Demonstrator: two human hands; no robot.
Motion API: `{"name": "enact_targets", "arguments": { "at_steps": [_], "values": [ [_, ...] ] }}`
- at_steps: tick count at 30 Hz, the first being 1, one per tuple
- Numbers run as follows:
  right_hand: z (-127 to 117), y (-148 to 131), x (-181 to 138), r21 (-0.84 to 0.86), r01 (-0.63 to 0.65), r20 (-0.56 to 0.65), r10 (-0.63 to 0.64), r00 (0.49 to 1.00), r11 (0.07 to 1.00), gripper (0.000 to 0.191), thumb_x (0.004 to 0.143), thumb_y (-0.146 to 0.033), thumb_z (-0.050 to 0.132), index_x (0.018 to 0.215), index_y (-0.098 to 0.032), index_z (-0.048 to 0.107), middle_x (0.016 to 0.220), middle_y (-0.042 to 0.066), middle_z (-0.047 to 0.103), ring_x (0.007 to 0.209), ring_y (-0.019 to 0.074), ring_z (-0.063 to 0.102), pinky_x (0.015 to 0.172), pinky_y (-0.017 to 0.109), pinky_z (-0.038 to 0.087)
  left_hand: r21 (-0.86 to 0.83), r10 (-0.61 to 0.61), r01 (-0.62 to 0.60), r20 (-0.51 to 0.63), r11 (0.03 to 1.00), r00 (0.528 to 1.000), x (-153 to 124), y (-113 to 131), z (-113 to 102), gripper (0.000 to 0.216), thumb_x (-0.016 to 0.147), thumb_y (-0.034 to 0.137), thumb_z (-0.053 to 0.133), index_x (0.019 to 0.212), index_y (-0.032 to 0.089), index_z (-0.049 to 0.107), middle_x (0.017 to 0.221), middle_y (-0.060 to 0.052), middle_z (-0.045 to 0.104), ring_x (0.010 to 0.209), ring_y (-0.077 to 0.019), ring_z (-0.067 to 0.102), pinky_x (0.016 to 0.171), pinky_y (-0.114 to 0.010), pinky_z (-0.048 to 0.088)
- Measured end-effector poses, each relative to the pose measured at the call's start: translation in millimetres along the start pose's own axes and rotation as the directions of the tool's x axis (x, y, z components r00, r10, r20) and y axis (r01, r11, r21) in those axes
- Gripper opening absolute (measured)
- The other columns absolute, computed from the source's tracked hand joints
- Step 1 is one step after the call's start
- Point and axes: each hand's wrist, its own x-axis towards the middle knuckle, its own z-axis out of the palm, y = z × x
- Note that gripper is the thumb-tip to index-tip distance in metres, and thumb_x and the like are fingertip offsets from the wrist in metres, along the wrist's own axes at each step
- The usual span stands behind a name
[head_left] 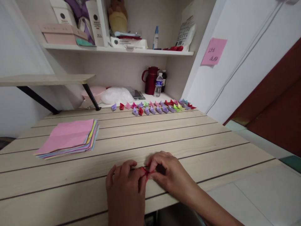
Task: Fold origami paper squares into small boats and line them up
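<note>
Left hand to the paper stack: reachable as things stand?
Probably yes. The stack lies ahead and to the left of the left hand, with nothing visible standing between them. That hand is occupied, though: its fingers hold the red paper, so it would likely need to let go first.

Pale dark-lined wooden tabletop [141, 138], coloured paper stack [70, 134] at left, folded paper boats [152, 110] along far edge

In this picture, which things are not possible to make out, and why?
In the head view:
Red paper: full shape hidden by left hand and right hand.
Dark bottle: left part behind clear bottle.
Green thing: cut off by right edge.
White pack: fine print too small.
</note>
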Motion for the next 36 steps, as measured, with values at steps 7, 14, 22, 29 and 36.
{"name": "enact_targets", "arguments": {
  "at_steps": [7,14,22,29,36],
  "values": [
    [-2,2,-3,0.066,0.007,-0.014,-0.006,1.0,0.998,0.025,0.076,-0.006,0.078,0.07,-0.02,0.058,0.095,-0.002,0.075,0.091,0.0184,0.066,0.087,0.035,0.039,-0.009,0.032,-0.032,-0.033,0.999,0.999,-4,-6,6,0.009,0.083,0.024,0.063,0.082,0.028,0.071,0.119,-0.006,0.071,0.107,-0.0291,0.064,0.094,-0.055,0.04],
    [-11,-1,-5,0.132,-0.009,0.077,-0.001,0.997,0.991,0.023,0.079,-0.005,0.071,0.076,-0.022,0.056,0.103,0.001,0.073,0.102,0.0212,0.062,0.09,0.035,0.04,-0.209,-0.044,0.042,-0.004,0.977,0.999,2,4,3,0.012,0.081,0.016,0.064,0.075,0.026,0.066,0.085,0.003,0.073,0.084,-0.0223,0.065,0.09,-0.048,0.038],
    [-12,-7,-2,0.112,-0.031,0.101,0.02,0.995,0.993,0.05,0.072,0.001,0.075,0.111,-0.027,0.058,0.096,-0.003,0.072,0.1,0.0201,0.061,0.092,0.035,0.037,-0.426,-0.132,0.138,0.043,0.894,0.99,2,-4,4,0.011,0.078,0.02,0.065,0.07,0.027,0.068,0.085,0.002,0.074,0.083,-0.0214,0.067,0.083,-0.042,0.045],
    [-10,-1,0,0.232,-0.042,0.073,0.026,0.997,0.972,0.032,0.078,-0.016,0.08,0.104,-0.026,0.067,0.091,-0.001,0.073,0.092,0.0197,0.064,0.088,0.034,0.041,-0.527,-0.27,0.312,0.157,0.79,0.95,10,0,-2,0.01,0.074,0.024,0.064,0.069,0.028,0.072,0.084,-0.001,0.077,0.087,-0.0241,0.069,0.086,-0.044,0.048],
    [-11,-3,2,0.281,-0.009,0.068,-0.011,0.998,0.96,0.011,0.085,-0.017,0.072,0.088,-0.022,0.063,0.083,-0.001,0.068,0.08,0.0167,0.063,0.075,0.027,0.045,-0.617,-0.296,0.356,0.202,0.702,0.933,15,4,-5,0.011,0.074,0.026,0.063,0.07,0.027,0.073,0.082,-0.001,0.078,0.083,-0.0221,0.071,0.074,-0.034,0.054]
  ]
}}
